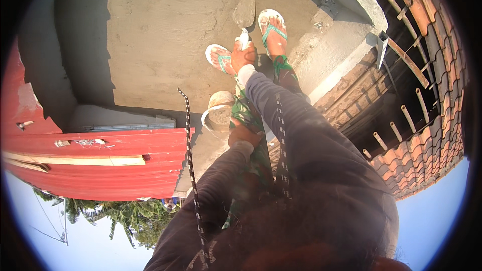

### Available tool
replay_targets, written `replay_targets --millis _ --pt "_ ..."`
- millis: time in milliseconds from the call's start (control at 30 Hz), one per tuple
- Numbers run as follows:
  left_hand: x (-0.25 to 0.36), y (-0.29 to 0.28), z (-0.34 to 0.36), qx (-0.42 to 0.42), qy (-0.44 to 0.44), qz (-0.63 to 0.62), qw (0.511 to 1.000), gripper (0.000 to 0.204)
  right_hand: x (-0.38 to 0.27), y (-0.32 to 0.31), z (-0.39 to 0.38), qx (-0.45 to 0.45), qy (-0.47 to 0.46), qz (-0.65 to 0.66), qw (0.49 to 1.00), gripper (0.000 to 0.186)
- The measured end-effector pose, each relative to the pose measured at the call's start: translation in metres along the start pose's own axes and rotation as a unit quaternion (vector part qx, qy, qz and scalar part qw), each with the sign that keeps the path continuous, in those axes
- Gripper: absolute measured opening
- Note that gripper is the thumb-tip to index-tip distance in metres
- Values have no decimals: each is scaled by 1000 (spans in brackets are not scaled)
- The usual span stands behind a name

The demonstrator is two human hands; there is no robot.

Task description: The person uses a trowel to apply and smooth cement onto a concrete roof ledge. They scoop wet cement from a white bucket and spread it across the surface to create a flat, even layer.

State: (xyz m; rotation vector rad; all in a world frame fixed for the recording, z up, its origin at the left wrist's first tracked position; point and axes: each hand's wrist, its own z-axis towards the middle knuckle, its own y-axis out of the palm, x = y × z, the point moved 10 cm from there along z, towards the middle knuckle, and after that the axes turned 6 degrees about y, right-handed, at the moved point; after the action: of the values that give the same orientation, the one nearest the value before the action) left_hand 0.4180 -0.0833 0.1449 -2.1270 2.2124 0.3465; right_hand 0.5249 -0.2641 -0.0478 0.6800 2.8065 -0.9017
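Observation:
My right hand point(243, 57) is closed around the pale handle of a trowel point(244, 12). The trowel's grey, mortar-smeared blade points away from me, low over the cement surface point(165, 35), next to my feet in flip-flops. My left hand point(244, 135) rests on my camouflage trouser leg point(240, 105), with its fingers apart and nothing seen in them. Just left of that leg stands a pale bucket point(219, 114) with grey material inside, partly hidden by the leg.
Red corrugated roofing point(105, 170) lies to the left, with a wooden strip point(100, 160) on it. A raised concrete edge point(351, 65) runs along the right, beside clay roof tiles point(422, 140) and protruding battens. Two dark, speckled cords point(190, 150) hang before me.

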Motion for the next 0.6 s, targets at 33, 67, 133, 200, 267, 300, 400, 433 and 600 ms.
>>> replay_targets --millis 33,67,133,200,267,300,400,433,600 --pt "-3 8 7 1 11 4 1000 141 -3 0 -3 14 -11 -9 1000 42" --pt "-9 24 22 2 23 10 1000 140 -6 -1 -7 30 -20 -19 999 41" --pt "-12 33 30 2 39 -7 999 140 -17 -1 -6 42 -39 -20 998 41" --pt "-12 32 29 -5 44 -42 998 141 -40 0 10 40 -44 -4 998 41" --pt "-10 28 28 10 45 -22 999 140 -59 5 42 44 -13 -61 997 40" --pt "-9 25 25 15 45 -12 999 140 -60 13 46 56 -11 -76 996 41" --pt "4 12 13 18 32 -43 998 141 -59 24 44 111 -37 -75 990 43" --pt "-3 12 12 15 35 -50 998 141 -49 27 48 80 -20 -49 995 41" --pt "0 13 16 -7 10 -44 999 142 -45 5 40 28 -75 -77 994 36"
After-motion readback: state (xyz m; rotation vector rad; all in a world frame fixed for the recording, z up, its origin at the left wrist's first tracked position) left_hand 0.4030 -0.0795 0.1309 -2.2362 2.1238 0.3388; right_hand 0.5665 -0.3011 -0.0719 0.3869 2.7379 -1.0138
